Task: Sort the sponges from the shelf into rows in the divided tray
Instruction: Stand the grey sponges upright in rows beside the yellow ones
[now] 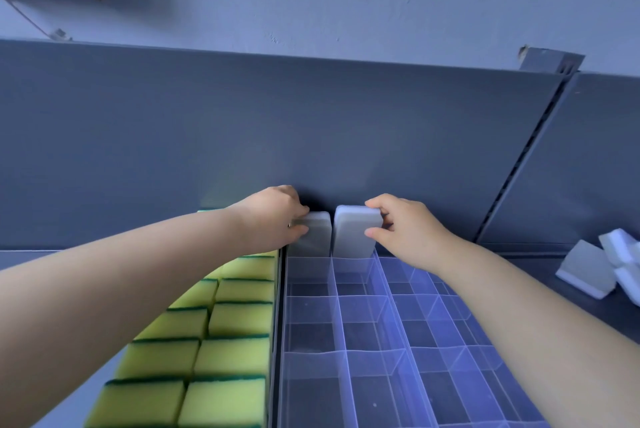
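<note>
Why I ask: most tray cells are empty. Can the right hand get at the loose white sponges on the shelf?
Probably yes, once freed: the right hand grips a grey sponge now, but nothing stands between it and the white sponges.

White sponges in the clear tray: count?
2, upright in the far row of the tray: left sponge gripped by the left hand, right sponge by the right hand. The right arm may hide more.

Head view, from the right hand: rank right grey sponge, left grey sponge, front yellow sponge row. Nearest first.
1. right grey sponge: pinched by the right hand, back compartment.
2. left grey sponge: next compartment to the left, held by the left hand.
3. front yellow sponge row: bottom left, closest to the camera.
</note>
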`<control>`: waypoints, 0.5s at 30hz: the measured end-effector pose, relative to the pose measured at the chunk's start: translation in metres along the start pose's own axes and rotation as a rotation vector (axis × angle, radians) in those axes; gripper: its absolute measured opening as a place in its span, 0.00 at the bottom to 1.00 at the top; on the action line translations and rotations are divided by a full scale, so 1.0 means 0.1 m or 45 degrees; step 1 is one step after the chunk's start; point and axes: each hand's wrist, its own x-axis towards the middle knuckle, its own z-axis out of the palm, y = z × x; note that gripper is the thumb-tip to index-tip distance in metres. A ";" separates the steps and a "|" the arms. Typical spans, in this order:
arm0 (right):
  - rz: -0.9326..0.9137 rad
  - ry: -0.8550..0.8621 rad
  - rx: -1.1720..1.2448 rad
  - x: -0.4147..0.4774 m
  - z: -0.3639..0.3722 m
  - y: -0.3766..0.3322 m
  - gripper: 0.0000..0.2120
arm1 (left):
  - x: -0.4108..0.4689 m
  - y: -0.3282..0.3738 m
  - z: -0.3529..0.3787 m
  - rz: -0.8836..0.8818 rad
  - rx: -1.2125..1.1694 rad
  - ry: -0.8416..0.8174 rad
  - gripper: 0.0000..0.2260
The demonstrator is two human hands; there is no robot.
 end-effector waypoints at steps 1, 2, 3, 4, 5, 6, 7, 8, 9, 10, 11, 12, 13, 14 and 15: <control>0.012 -0.010 -0.010 0.00 0.02 0.00 0.20 | 0.00 0.01 -0.01 0.001 0.009 -0.011 0.17; 0.015 -0.012 -0.016 0.00 0.03 0.01 0.20 | 0.00 0.01 -0.01 -0.002 0.016 -0.024 0.17; 0.009 -0.006 -0.022 0.00 0.05 0.01 0.20 | 0.01 0.01 -0.02 -0.003 0.021 -0.035 0.17; -0.002 0.005 -0.033 0.00 0.06 0.00 0.20 | 0.02 0.02 -0.03 -0.004 0.024 -0.048 0.16; -0.009 0.012 -0.051 0.00 0.07 0.00 0.20 | 0.02 0.02 -0.04 -0.005 0.025 -0.058 0.16; -0.015 0.013 -0.072 0.01 0.07 -0.01 0.19 | 0.02 0.02 -0.04 -0.009 0.022 -0.066 0.15; -0.020 0.009 -0.087 0.01 0.08 -0.02 0.19 | 0.03 0.02 -0.05 -0.012 0.021 -0.072 0.15; -0.026 0.005 -0.094 0.02 0.10 -0.02 0.20 | 0.03 0.02 -0.05 -0.015 0.024 -0.078 0.15; -0.025 0.001 -0.093 0.03 0.11 -0.02 0.20 | 0.03 0.03 -0.06 -0.016 0.029 -0.081 0.15; -0.022 0.001 -0.089 0.03 0.11 -0.01 0.20 | 0.02 0.03 -0.05 -0.018 0.035 -0.087 0.16; -0.018 -0.001 -0.083 0.03 0.11 -0.01 0.20 | 0.02 0.04 -0.05 -0.019 0.040 -0.090 0.16; -0.016 -0.001 -0.079 0.03 0.10 0.00 0.20 | 0.02 0.04 -0.04 -0.021 0.042 -0.093 0.16; -0.012 -0.003 -0.079 0.03 0.09 0.00 0.19 | 0.02 0.04 -0.04 -0.021 0.044 -0.093 0.16; -0.007 -0.004 -0.084 0.03 0.08 0.00 0.19 | 0.02 0.04 -0.05 -0.023 0.043 -0.093 0.16; 0.000 -0.007 -0.087 0.02 0.07 0.00 0.18 | 0.02 0.05 -0.05 -0.023 0.044 -0.093 0.17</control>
